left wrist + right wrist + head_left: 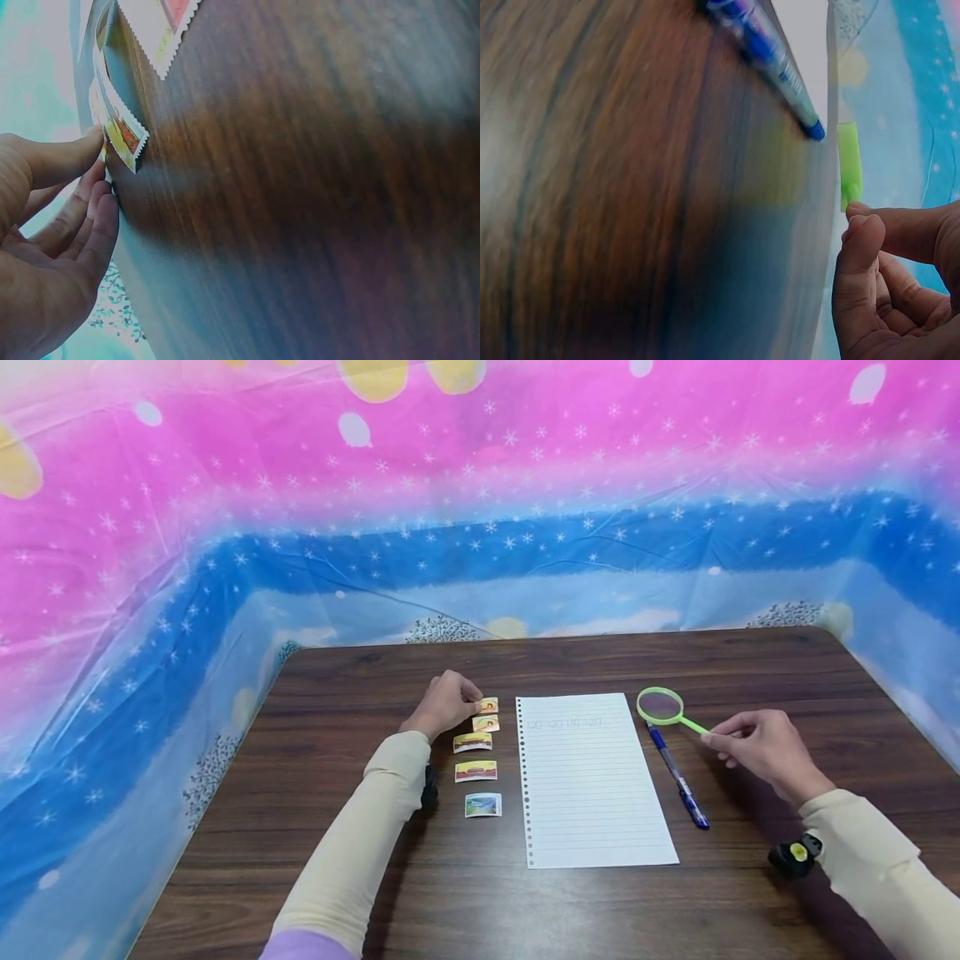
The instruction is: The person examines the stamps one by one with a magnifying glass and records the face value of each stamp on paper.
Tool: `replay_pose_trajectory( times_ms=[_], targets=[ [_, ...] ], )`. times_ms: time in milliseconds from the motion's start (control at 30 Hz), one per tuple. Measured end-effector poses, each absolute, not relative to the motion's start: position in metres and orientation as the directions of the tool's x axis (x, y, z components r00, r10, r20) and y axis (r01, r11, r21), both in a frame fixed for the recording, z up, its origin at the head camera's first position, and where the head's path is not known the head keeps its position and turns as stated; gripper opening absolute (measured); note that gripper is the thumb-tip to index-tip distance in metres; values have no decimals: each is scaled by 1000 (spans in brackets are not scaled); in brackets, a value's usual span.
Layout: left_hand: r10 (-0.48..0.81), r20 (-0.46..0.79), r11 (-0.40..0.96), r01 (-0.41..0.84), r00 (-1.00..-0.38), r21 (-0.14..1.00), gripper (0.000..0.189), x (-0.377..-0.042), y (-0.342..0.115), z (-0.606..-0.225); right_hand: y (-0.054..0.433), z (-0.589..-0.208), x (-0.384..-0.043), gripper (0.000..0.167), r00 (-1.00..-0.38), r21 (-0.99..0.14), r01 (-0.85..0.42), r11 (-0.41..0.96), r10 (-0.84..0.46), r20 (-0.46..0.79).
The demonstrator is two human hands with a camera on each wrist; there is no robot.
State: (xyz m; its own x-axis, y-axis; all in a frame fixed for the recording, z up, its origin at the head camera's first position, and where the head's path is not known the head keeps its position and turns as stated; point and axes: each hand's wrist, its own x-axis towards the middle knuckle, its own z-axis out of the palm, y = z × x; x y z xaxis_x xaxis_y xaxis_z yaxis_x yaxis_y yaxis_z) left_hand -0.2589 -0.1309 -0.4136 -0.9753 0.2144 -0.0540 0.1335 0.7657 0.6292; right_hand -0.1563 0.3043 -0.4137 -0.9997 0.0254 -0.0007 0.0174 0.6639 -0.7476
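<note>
My left hand pinches the edge of the farthest postage stamp in a column of several stamps. In the left wrist view, thumb and fingertips meet at a curled stamp with a toothed edge. Below it in the head view lie another orange-and-white stamp, two red-and-yellow stamps and a blue-green stamp. My right hand holds a green magnifying glass by its handle end, between thumb and fingers. Its lens stands over the table near the paper's upper right corner.
A sheet of lined paper with punched holes and faint writing near its top lies mid-table. Right of it is a blue pen, its upper end close to the lens. A patterned cloth hangs around the brown wooden table.
</note>
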Motion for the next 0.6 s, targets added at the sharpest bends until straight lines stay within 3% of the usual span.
replay_pose_trajectory(
  times_ms=[600],
  targets=[
    [240, -35, 779, 171, -970, 603, 21, -258, -130, -413, 319, -425, -160, 28, -998, -754, 59, 654, 60, -26]
  ],
)
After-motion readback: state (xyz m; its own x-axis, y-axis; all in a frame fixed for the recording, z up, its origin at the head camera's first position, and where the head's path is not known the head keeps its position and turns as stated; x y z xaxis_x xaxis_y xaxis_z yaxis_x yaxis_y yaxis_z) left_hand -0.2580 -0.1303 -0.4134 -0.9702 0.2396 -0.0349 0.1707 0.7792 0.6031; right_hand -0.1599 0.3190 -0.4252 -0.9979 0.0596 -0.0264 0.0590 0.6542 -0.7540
